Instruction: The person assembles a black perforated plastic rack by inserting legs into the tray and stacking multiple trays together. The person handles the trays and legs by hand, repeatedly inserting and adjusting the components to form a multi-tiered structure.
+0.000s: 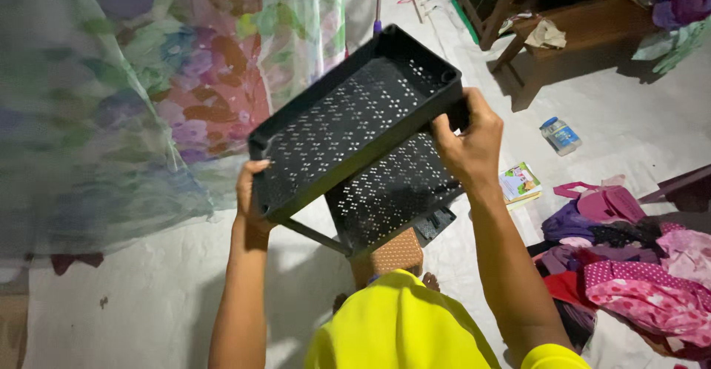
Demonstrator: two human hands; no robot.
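Left hand [252, 202]: fingers grasp near corner of black perforated rack [355, 124].
Right hand [466, 147]: fingers grasp rack's far end.

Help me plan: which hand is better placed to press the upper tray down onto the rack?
Probably the right hand: it grips the upper tray above the lower tray. The left hand holds the outer corner.

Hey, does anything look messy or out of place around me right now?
Yes. Clothes lie in a loose heap on the floor at right, with a booklet and a small jar lying beside them. The black perforated shelf rack is tilted, held up by left hand and right hand.
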